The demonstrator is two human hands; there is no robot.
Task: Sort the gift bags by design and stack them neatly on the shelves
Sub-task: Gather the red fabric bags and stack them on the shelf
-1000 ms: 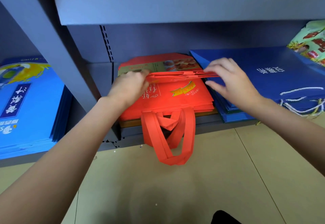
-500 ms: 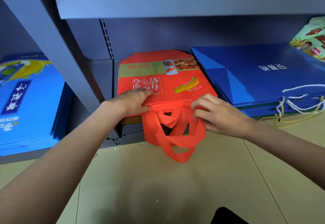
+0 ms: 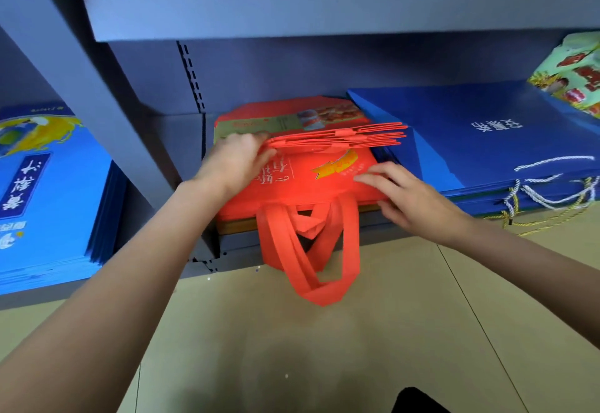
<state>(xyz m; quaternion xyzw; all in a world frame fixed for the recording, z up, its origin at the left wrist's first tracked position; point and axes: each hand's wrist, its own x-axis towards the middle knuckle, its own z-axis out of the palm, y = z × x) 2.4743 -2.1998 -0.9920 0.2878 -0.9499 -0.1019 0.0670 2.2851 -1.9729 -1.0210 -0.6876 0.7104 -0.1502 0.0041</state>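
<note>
on the shelf, red bags lie flat, handles seemingly hanging forward

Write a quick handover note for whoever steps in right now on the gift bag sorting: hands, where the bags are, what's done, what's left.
Left hand: grips one end of a lifted bundle of red bags, held above the pile.
Right hand: open, fingers flat on the red stack at its front right corner.
Red stack lies on the bottom shelf; its red handles hang over the front edge toward the floor.
Dark blue stack lies to its right, light blue stack in the left bay, a green printed bag at far right.
Done: designs lie in separate piles.
Left: lay the bundle down, square the edges, probably tuck the handles.
</note>
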